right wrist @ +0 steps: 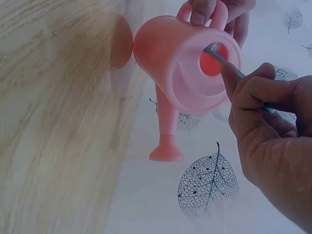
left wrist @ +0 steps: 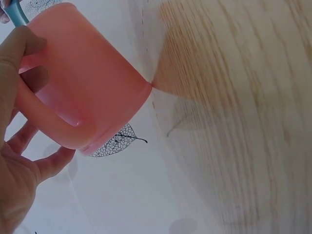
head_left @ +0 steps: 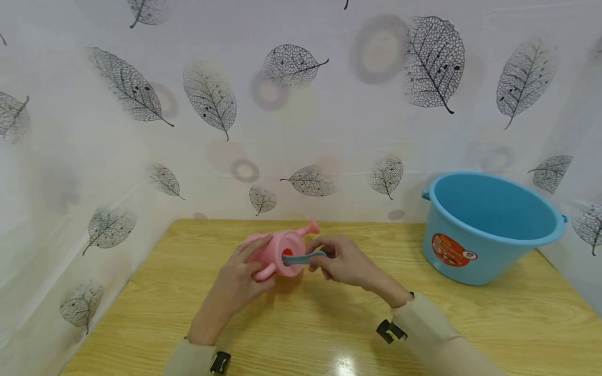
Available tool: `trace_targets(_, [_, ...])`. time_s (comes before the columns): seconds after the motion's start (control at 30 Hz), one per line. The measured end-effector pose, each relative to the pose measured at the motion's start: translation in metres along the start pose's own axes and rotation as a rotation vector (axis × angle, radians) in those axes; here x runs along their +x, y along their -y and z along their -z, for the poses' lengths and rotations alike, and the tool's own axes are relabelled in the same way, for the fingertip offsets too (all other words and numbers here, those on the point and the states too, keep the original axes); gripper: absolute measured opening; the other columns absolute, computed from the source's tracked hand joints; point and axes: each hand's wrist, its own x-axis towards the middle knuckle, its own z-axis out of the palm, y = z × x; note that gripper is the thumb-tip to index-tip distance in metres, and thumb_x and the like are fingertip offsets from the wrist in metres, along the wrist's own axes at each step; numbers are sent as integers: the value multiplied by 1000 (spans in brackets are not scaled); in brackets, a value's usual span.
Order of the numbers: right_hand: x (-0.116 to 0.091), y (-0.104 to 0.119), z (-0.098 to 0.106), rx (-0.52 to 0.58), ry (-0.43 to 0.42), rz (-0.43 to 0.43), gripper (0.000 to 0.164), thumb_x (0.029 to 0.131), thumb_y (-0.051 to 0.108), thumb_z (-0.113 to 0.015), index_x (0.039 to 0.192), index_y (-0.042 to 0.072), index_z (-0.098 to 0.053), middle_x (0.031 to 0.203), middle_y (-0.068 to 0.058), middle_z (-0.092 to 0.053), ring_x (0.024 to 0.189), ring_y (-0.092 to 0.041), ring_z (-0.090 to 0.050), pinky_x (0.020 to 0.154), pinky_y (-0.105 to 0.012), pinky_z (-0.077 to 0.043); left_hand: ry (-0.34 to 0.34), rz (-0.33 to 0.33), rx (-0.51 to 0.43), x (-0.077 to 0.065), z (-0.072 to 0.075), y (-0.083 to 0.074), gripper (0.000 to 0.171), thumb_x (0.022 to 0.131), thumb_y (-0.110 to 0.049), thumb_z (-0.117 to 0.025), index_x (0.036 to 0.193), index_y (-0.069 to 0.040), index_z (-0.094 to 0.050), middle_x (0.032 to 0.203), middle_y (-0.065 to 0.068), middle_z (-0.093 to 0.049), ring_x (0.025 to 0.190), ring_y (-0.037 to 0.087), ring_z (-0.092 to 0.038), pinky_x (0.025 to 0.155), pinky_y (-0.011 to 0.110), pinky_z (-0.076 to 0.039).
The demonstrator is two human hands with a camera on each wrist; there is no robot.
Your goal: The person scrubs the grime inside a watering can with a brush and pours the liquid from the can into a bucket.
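Observation:
A pink toy watering can (head_left: 267, 250) is tilted over the table, its round top opening facing the camera and its sprinkler spout pointing up and right in the head view. My left hand (head_left: 239, 274) grips the can at its handle (left wrist: 44, 119). The fingers of my right hand (head_left: 342, 261) pinch a slim blue-grey tool (head_left: 303, 258) with a slightly curved handle. Its far end goes into the opening and is mostly hidden, so its kind cannot be told. In the right wrist view the can's base edge (right wrist: 134, 44) appears to meet the tabletop.
A large light-blue bucket (head_left: 449, 219) with a red label stands at the right back of the wooden table (head_left: 155, 297). Behind and beside the table hangs a white sheet (head_left: 324, 136) printed with leaves. Black straps circle both wrists.

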Motion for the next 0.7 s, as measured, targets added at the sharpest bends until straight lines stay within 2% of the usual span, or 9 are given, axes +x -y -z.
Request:
trace_targets(0.3, [0,3,5,-12,12,24,12,100,9,-62,107,5,-71,77,-6,-70,52,-11,-52,41,-20,-36,13,32,-34,0,0,2,20,71,-12,-86,65,-10,-67,145,7,-60,133,34,-56,107,48,-54])
trace_targets(0.7, [11,1,-6,-19,12,76,9,97,4,-62,100,3,-71,74,-4,-68,51,-10,-52,45,-19,-41,-6,39,-53,-1,0,4,27,71,-10,-85,62,-13,-60,146,7,-60,134,33,-56,106,45,-54])
